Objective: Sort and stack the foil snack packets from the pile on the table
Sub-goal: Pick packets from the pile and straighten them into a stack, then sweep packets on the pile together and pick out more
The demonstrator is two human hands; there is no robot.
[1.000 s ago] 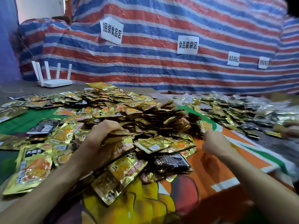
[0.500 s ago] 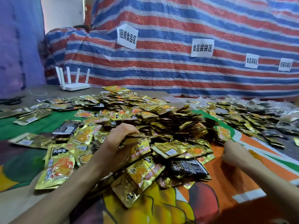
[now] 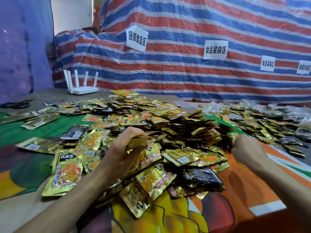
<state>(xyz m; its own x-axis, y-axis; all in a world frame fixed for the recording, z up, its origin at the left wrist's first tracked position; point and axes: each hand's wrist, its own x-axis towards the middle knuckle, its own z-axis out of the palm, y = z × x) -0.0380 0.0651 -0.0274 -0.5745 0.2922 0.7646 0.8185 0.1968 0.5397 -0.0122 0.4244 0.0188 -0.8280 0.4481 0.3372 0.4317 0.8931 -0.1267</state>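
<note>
Starting from the left grip (image 3: pixel 121 152): it was clamped round a stack of gold packets (image 3: pixel 144 140), held above the near side of the pile (image 3: pixel 168 118) on the tabletop (image 3: pixel 252 190). The right grip (image 3: pixel 247 152) was curled at the pile's right edge, couldn't tell if it had anything. My guess: square the stack's edges before adding more, and keep the black packet (image 3: pixel 200 175) out of it.

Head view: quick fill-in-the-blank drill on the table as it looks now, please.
The left hand grips a stack of ____ foil packets.
The scissors lie far to the ____ of the pile.
The striped tarp carries ____ white paper signs.
Missing words: gold; left; four.
</note>
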